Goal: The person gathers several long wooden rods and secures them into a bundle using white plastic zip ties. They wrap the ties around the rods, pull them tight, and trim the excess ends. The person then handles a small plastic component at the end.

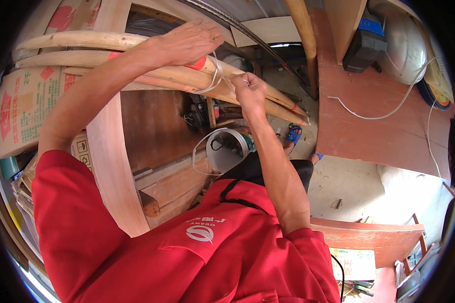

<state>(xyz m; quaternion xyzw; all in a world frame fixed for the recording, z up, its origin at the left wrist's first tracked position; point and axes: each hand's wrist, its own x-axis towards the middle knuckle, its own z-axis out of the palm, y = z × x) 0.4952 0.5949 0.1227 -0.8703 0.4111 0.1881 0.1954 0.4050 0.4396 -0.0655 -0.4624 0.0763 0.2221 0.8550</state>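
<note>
Several peeled wooden poles [208, 81], marked with red bands, lie together across the upper middle, their right ends close together. A thin white plastic strap [217, 72] loops around them. My left hand [195, 41] is above the poles with curled fingers, and one run of the strap rises to it; the fingertips are partly hidden. Just to the right, my right hand [250, 89] is closed on the strap at the poles' near side, with a small strap loop showing at its fingers.
Below the poles stands a white bucket [227, 149] with strap around it. Cardboard boxes [26, 110] and a wide plank [115, 163] are at the left. At the right is a reddish-brown board surface [375, 128] bearing a black and blue tool case [366, 45]. An upright pole [307, 41] stands beyond.
</note>
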